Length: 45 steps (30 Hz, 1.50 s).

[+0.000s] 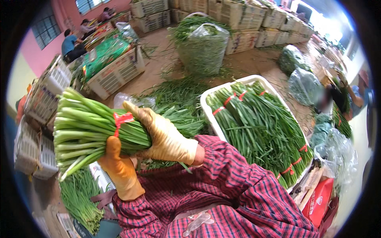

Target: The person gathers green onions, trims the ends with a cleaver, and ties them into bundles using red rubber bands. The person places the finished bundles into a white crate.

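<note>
A thick bundle of garlic chives [86, 128] is held up at the left, its pale cut ends fanned outward. Red tape [122, 118] binds it near the middle. My left hand [120, 169], in an orange-stained glove, supports the bundle from below, thumb against the stems. My right hand [163, 135], in a cream glove, grips the leafy part just past the tape. To the right, a white plastic crate [205, 102] holds several red-taped bundles of chives [256, 125] laid lengthwise. Loose green leaves [184, 122] spread beyond my right hand.
More loose chives [80, 196] lie at lower left. A stuffed clear plastic bag [202, 50] stands ahead on the floor. Stacked white crates [244, 17] line the back. A green sack [104, 56] rests on a crate. People sit at the far left; another person is at right.
</note>
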Available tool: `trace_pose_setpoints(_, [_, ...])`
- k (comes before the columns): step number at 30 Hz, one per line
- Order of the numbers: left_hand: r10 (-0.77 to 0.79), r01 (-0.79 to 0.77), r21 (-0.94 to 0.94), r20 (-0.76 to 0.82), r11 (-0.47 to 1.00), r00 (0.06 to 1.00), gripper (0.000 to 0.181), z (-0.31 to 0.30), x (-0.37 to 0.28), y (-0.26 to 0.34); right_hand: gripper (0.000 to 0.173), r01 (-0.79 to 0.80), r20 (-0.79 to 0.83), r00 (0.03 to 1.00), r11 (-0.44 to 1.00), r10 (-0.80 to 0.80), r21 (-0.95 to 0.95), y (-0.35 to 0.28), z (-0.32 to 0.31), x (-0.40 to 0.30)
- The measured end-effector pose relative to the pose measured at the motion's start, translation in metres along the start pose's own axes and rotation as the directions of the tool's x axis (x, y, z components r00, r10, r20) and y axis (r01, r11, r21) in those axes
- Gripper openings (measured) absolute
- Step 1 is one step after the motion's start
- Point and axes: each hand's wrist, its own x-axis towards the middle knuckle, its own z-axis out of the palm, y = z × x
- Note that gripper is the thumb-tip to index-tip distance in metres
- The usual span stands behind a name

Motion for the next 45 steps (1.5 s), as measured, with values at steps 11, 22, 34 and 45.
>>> trace_pose_setpoints(11, [-0.244, 0.162, 0.19, 0.574, 0.968, 0.782, 0.084, 0.108, -0.012, -0.077, 0.1, -0.179, -0.052, 0.958, 0.442, 0.284, -0.879, -0.141, -0.317, -0.003])
trace_pose_setpoints(22, [-0.445, -0.348, 0.509, 0.86, 0.787, 0.25, 0.065, 0.162, -0.098, -0.195, 0.094, -0.682, -0.478, 0.516, 0.003, 0.711, -0.731, 0.033, -0.448, -0.13])
trace_pose_setpoints(34, [-0.533, -0.474, 0.509, 0.841, 0.718, 0.095, 0.051, 0.176, -0.117, -0.23, 0.082, -0.359, -0.329, 0.53, -0.145, 0.781, -0.922, 0.154, -0.415, -0.157])
trace_pose_setpoints(45, [-0.412, -0.531, 0.424, 0.899, 0.734, 0.149, 0.024, 0.178, -0.115, -0.237, 0.016, -0.646, -0.374, 0.603, 0.156, 0.705, -0.747, 0.265, -0.352, -0.108])
